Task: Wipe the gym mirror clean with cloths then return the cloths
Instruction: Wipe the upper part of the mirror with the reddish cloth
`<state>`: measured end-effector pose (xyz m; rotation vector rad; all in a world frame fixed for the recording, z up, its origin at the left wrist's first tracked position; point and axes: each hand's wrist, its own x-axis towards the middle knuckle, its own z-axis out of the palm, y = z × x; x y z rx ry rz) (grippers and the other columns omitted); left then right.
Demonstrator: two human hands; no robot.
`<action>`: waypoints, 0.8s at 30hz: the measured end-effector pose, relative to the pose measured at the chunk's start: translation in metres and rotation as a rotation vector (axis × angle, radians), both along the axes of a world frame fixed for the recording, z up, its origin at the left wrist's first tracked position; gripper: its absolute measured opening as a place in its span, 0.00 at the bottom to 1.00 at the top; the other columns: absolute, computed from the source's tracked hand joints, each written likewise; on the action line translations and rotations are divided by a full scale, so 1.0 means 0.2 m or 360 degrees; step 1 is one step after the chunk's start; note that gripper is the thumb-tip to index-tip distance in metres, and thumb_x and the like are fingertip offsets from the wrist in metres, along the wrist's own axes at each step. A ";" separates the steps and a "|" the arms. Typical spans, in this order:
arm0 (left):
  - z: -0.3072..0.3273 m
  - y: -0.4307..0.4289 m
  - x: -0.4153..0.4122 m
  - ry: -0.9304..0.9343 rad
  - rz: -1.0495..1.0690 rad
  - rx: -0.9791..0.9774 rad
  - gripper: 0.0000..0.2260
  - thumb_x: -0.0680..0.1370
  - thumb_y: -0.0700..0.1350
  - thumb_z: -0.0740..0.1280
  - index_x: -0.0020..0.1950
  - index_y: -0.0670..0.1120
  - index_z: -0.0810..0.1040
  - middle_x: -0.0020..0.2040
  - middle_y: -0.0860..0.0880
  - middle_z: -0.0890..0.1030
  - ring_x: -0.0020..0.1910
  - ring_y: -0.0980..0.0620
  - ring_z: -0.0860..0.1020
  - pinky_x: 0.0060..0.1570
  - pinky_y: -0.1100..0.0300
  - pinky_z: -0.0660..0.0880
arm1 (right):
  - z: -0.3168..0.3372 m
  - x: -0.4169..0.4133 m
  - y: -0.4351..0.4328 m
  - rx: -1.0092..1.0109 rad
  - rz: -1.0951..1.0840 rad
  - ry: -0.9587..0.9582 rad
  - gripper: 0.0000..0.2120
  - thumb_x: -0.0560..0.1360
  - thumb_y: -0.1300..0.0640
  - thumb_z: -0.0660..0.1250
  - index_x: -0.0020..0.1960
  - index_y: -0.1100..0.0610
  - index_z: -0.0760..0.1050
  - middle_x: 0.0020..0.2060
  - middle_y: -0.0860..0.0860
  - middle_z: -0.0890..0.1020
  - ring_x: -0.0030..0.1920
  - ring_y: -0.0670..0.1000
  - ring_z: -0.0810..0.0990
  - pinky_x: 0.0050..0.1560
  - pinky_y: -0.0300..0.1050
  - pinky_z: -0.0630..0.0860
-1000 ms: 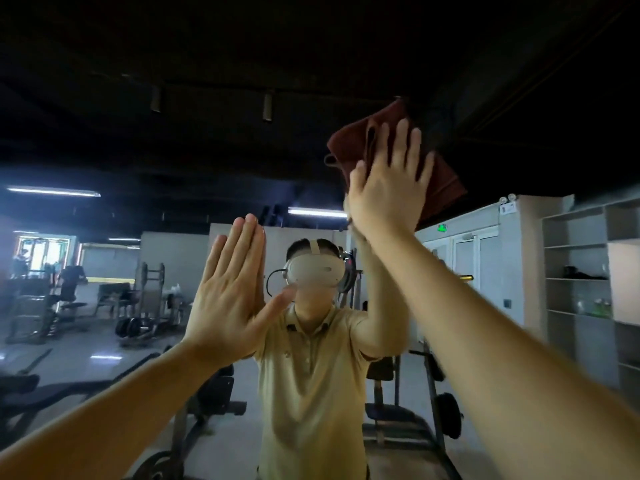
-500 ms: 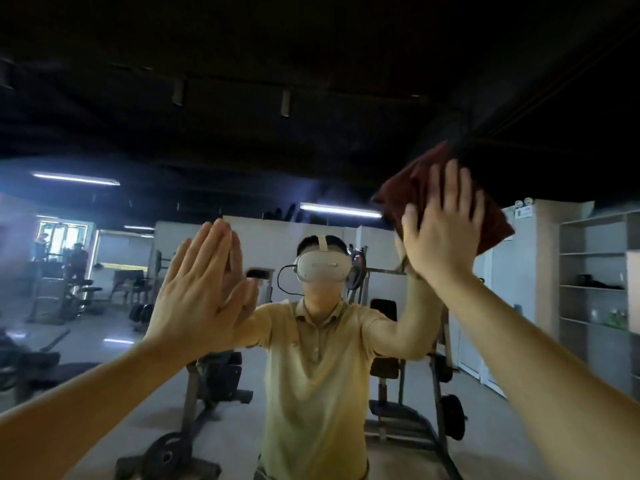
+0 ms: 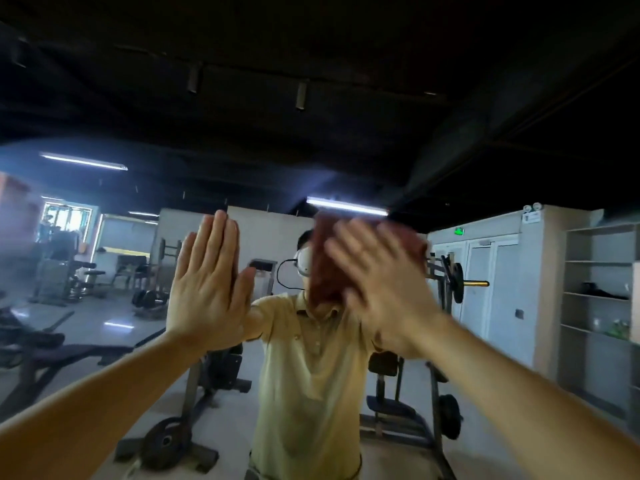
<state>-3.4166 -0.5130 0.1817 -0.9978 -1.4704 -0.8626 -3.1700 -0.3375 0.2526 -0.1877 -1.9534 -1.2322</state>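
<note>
The left hand (image 3: 207, 285) lies flat on the mirror (image 3: 346, 133), fingers (image 3: 221, 244) straight and together, holding nothing. The right hand (image 3: 377, 289), blurred, has its fingers spread straight, pressing a red-brown cloth (image 3: 325, 261) against the glass just right of the left hand. Reflected behind are a yellow shirt (image 3: 311, 375), a weight rack (image 3: 446, 282) and shelves (image 3: 599, 289).
</note>
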 end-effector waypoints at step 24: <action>0.00 -0.04 -0.05 0.0121 -0.0104 -0.0162 0.45 0.82 0.70 0.49 0.85 0.38 0.44 0.86 0.41 0.42 0.85 0.42 0.43 0.83 0.40 0.46 | 0.06 0.06 -0.02 -0.0864 -0.0096 0.1537 0.28 0.86 0.48 0.49 0.79 0.63 0.66 0.82 0.60 0.60 0.82 0.61 0.57 0.80 0.66 0.55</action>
